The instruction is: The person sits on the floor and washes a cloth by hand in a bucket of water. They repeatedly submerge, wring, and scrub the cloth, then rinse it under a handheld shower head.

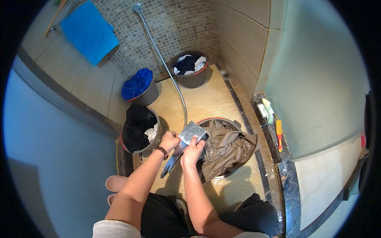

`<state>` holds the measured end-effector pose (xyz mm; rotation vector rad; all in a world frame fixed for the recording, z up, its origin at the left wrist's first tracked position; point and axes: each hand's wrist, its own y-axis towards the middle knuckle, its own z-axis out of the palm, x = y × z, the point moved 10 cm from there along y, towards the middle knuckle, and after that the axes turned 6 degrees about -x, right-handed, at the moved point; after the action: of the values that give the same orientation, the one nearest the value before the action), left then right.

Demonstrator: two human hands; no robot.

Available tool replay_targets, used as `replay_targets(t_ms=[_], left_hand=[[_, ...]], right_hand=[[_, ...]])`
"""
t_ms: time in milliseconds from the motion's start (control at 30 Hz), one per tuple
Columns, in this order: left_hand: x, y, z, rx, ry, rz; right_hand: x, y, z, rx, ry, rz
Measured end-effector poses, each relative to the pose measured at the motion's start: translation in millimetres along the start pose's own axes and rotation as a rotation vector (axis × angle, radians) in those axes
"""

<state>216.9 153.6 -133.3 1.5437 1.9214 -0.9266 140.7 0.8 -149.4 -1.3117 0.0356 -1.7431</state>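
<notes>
Between my hands is a box-shaped pack with a shiny silver face (192, 133). My right hand (192, 154) grips it from below, with the thumb on the silver face. My left hand (170, 142) is closed in a fist at the pack's left side; what its fingers hold, if anything, is hidden. Just below the pack a blue and dark, narrow object (170, 166) points down toward the floor; its kind is unclear. Right beside my right hand, wet brown cloth (226, 146) is heaped in a round basin (206, 119), draping over its rim.
Left stands a bucket (154, 143) of black and white laundry. Behind it are a bucket with blue cloth (137, 84) and another bucket (192, 81) of dark and white clothes. A shower hose (168, 71) hangs down to the ribbed mat (198, 99). A yellow-handled tool (279, 133) lies on the right ledge.
</notes>
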Motion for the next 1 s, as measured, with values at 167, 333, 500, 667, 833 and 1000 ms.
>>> replay_targets(t_ms=[167,333,500,667,833,1000], left_hand=[[-25.2,-22.9,58.3,0.618,-0.913,-0.543],[-37.9,-20.5,79.3,0.663,-0.688,-0.275],[-30.2,-22.1,75.5,0.538,-0.742,-0.298],[-12.7,-19.2,91.4,0.526,-0.810,-0.317],[-10.7,-17.4,94.8,0.497,-0.912,-0.363],[-19.6,-16.7,97.9,0.510,-0.971,-0.364]], right_hand=[[-5.7,14.4,-11.2,0.045,0.017,0.040],[26.5,13.0,-1.8,0.300,-0.270,-0.117],[160.2,28.8,-82.8,-0.187,-0.622,-0.941],[209.2,62.1,-167.1,-0.685,-1.088,-0.533],[169.8,56.1,-102.3,-0.190,-1.048,-0.959],[147.4,47.8,-54.6,-0.016,-0.903,-0.854]])
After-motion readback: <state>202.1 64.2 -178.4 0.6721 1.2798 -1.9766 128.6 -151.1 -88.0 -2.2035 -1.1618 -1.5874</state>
